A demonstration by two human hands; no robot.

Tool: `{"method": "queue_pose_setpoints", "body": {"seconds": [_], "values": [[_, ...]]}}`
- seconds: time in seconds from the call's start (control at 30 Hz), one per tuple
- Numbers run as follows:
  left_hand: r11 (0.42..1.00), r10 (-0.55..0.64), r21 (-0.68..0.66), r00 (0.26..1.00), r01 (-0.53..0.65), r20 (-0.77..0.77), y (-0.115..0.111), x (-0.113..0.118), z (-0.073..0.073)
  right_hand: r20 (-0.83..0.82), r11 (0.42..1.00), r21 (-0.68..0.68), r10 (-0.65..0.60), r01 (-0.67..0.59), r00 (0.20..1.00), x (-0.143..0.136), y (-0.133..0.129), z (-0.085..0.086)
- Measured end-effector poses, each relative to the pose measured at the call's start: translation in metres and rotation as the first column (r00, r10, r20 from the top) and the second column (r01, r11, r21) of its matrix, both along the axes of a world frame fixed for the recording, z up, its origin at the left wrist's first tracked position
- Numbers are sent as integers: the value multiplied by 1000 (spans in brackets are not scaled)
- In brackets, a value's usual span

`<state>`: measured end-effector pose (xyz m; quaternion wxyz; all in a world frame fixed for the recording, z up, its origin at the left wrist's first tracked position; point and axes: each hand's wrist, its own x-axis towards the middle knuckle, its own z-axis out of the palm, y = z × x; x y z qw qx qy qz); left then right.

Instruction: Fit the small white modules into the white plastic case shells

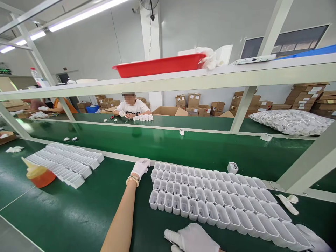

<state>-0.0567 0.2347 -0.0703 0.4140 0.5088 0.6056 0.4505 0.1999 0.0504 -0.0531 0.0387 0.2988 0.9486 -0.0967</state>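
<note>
My left hand (pixel 141 167), in a white glove with a beaded bracelet at the wrist, is at the far left corner of a block of small white plastic cups (pixel 193 209). Its fingers are bent together; whatever they may hold is hidden. The cups stand upright in several rows, open side up, with dark slots showing in the bottoms of some. Nearer to me, in front of the front row, is my gloved right hand (pixel 196 238). Its visible fingers point left with a gap between them, and the picture's lower edge cuts it off.
More white cups (pixel 65 162) lie in rows at left, beside an orange-yellow bottle (pixel 40 175). A single white piece (pixel 232 167) stands beyond the block. A shelf with a red tray (pixel 160 65) crosses above. A co-worker (pixel 132 106) sits opposite; a metal post (pixel 307 164) rises at right.
</note>
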Motion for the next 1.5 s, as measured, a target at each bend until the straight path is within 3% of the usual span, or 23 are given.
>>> {"method": "queue_pose_setpoints", "body": {"seconds": [0.5, 0.67, 0.8, 0.93, 1.03, 1.17, 1.3, 1.5], "values": [[1000, -13, 2, 1000, 13, 24, 0, 3, 0, 12, 997, 71, -22, 21, 1000, -3, 0, -11], [999, -52, -11, 995, 53, 88, 1, -1, 6, -28, 998, 66, -21, 23, 999, -1, 0, -16], [980, -180, -47, 967, 191, 179, -13, -16, 21, -48, 1000, 28, -7, 8, 999, -1, 1, -11], [895, -390, -120, 883, 430, 261, -36, -29, 37, -71, 996, -23, -90, 89, 993, -1, -3, 2], [815, -496, -157, 812, 557, 306, -47, -30, 43, -222, 958, -161, -269, 237, 937, 3, -10, 10], [743, -568, -175, 748, 646, 343, -49, -28, 46, -407, 885, -388, -414, 256, 814, 7, -16, 13], [710, -599, -177, 716, 682, 358, -48, -29, 45, -474, 832, -513, -481, 213, 738, 9, -17, 13], [683, -626, -166, 687, 711, 369, -46, -31, 42, -470, 737, -623, -622, 264, 627, 13, -18, 14]]}}
